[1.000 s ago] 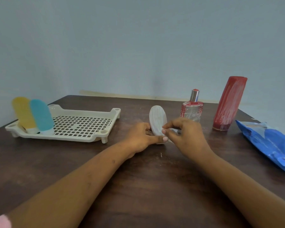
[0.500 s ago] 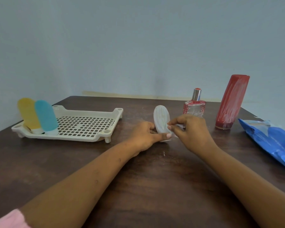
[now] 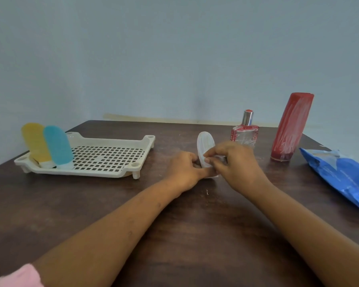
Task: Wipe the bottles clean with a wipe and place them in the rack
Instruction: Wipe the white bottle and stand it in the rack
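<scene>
**Wiping the white bottle: how we judged the grip**

We worked at a dark wooden table [image 3: 195, 235]. The cream slotted rack [image 3: 81, 172] sat at its far left, a blue wipes packet [image 3: 340, 179] at its right edge. A tall red bottle [image 3: 290, 129], streaked pale, and a small perfume bottle [image 3: 245, 133] stood at the back right, neither of them in the rack yet. A yellow bottle [image 3: 34, 141] and a teal bottle [image 3: 57, 147] stood side by side, cap down, at the rack's left end.

The white bottle [image 3: 204, 143] stood upright on the table at centre, well apart from the rack. Our left hand [image 3: 183, 172] curled round its lower part to hold it steady. Our right hand [image 3: 236, 164] pinched a small wipe [image 3: 220, 158] against its side, the fingers bent over it. Most of the wipe was hidden by those fingers.

We judged the wipe was working low on the body, with the rounded top uncovered. To do this well we thought the left hand should:
- hold firm at the base;
- turn the bottle so that each ribbed face met the wipe.

The right hand should stroke along the ribs up to the top. A loose grip would have risked tipping the bottle toward the perfume bottle behind it.
</scene>
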A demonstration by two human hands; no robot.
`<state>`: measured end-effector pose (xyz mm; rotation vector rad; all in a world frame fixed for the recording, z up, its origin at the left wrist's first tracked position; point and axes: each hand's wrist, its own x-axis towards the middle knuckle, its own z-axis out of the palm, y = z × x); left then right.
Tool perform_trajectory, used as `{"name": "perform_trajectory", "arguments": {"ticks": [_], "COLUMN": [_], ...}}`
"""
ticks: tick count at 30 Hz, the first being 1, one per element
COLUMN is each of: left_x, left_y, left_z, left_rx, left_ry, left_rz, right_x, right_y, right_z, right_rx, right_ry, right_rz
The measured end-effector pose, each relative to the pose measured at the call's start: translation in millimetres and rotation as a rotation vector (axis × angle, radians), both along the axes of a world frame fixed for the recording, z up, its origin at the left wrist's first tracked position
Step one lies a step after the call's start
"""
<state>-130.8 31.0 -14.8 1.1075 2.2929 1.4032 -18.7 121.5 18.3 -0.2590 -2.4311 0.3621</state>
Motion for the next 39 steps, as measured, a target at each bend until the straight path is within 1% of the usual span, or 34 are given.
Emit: {"name": "perform_trajectory", "arguments": {"ticks": [2,5,7,10,12,15,18,20,24,27,30,35,39], "left_x": [2,5,5,5,5,7,7,6,7,7,7,8,10], "left_y": [1,2,3,3,3,3,3,3,3,4,4,2,3], "left_z": [0,0,-1,-1,-1,0,-1,-1,-1,-1,-2,0,0], "left_rx": [0.009,0.019,0.018,0.021,0.014,0.024,0.018,0.026,0.029,0.037,0.043,0.037,0.045], "left_ry": [0.032,0.03,0.024,0.028,0.031,0.032,0.027,0.022,0.047,0.038,0.029,0.057,0.067], "left_rz": [0.014,0.044,0.055,0.056,0.056,0.073,0.081,0.076,0.058,0.072,0.076,0.036,0.051], "right_x": [3,6,5,5,8,10,7,7,9,9,6,4,7], "right_y": [0,8,10,4,3,8,8,3,-2,4,0,-5,3], "right_z": [0,3,3,1,1,5,6,5,4,8,8,2,8], "right_rx": [0.004,-0.096,-0.116,-0.093,-0.077,-0.076,-0.07,-0.047,0.03,-0.02,-0.05,0.062,0.049], "right_ry": [-0.041,-0.019,0.011,0.038,0.021,-0.004,0.03,0.042,-0.047,-0.01,0.038,-0.042,-0.061], "right_rz": [0.037,-0.023,-0.06,-0.022,0.006,-0.007,-0.027,0.004,0.047,0.008,0.019,0.068,0.051]}}
